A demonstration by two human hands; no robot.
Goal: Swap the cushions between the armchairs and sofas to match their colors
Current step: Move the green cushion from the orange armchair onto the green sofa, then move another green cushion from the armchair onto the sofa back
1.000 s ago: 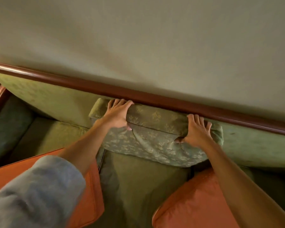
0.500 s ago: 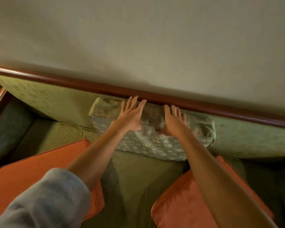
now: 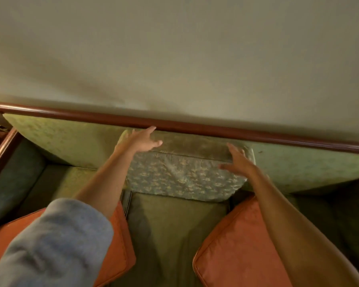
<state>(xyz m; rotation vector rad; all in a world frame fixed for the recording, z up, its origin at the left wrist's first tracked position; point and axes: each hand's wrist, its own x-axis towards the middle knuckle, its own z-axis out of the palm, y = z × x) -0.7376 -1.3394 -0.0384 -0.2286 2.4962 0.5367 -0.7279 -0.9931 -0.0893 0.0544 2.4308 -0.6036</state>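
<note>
A green patterned cushion [image 3: 180,175] leans upright against the backrest of the green sofa [image 3: 71,139], in the middle. My left hand [image 3: 140,140] lies flat on its top left corner, fingers spread. My right hand [image 3: 237,160] rests open against its right end, palm on the fabric. Neither hand grips it. Two orange cushions lie on the seat: the left orange cushion [image 3: 120,241] partly under my left sleeve, the right orange cushion [image 3: 236,251] under my right forearm.
A dark wooden rail [image 3: 216,130] caps the sofa back, tight against a plain wall [image 3: 174,59]. A wooden armrest [image 3: 0,154] bounds the sofa on the left. The green seat [image 3: 174,228] shows between the orange cushions.
Both hands let go of the green cushion's top edge, came together on it, then spread apart to its two ends. The cushion settled back against the backrest.
</note>
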